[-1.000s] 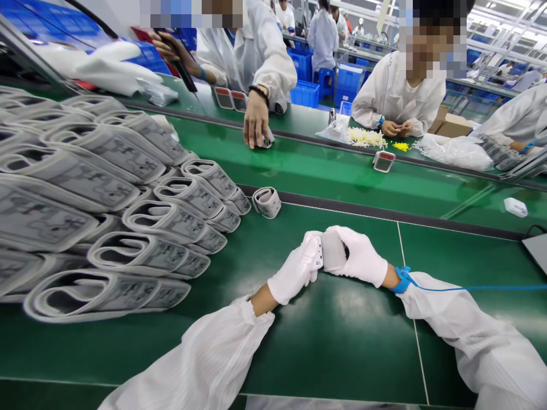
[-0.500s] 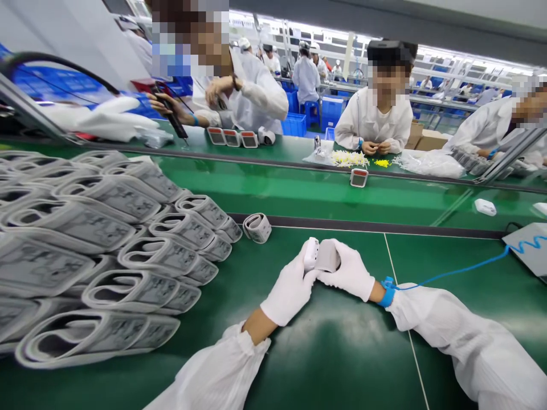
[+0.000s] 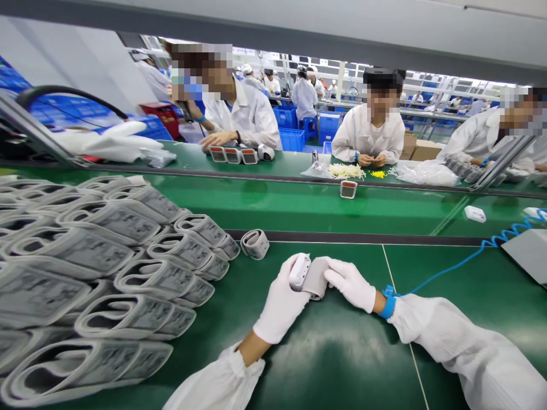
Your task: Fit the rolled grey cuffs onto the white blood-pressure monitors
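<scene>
Both my hands wear white gloves and meet over the green table. My left hand [image 3: 282,304] is closed around a small white monitor unit [image 3: 299,271]. My right hand [image 3: 352,283] grips the grey cuff [image 3: 315,278] fixed to that unit. A blue wrist strap [image 3: 388,302] with a coiled blue cord sits on my right wrist. A big stack of rolled grey cuffs [image 3: 106,267] lies to the left of my hands. One rolled cuff [image 3: 255,244] lies alone just beyond them.
A green conveyor belt [image 3: 299,205] runs behind my table, carrying a red-faced unit [image 3: 348,189] and a white unit [image 3: 474,214]. Several people in white coats work across it. A grey tray [image 3: 527,253] sits at the right edge.
The camera tilted up, showing more of the room. My hands with the unit and cuff shifted slightly left and lower in view. The person opposite lowered a hand to the row of units.
</scene>
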`<state>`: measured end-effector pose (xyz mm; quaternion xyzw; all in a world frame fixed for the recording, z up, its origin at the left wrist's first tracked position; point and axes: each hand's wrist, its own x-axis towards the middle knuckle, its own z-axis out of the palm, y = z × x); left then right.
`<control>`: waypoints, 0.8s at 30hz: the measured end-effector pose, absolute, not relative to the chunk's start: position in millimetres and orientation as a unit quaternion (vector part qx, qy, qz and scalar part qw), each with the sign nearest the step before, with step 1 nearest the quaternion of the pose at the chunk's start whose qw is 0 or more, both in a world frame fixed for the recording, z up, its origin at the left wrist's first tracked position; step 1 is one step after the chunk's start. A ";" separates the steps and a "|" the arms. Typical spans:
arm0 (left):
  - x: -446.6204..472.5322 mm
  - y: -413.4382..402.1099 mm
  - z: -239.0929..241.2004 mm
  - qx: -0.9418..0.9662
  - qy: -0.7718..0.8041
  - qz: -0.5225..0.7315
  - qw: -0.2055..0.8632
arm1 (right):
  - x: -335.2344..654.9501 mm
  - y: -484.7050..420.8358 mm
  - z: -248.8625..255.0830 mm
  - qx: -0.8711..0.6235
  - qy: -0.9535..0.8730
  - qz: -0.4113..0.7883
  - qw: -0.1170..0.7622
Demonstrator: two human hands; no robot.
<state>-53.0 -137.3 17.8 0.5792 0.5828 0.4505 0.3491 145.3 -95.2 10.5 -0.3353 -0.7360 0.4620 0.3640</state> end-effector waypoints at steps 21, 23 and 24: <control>-65.7 -135.9 31.5 0.575 0.495 0.444 0.477 | 152.0 -75.3 -2.1 -0.276 -0.680 0.594 0.329; -65.8 -135.5 34.9 0.578 0.499 0.439 0.474 | 151.4 -77.2 0.7 -0.276 -0.668 0.621 0.303; -65.6 -135.3 36.6 0.579 0.501 0.437 0.471 | 151.6 -77.4 2.8 -0.278 -0.669 0.624 0.292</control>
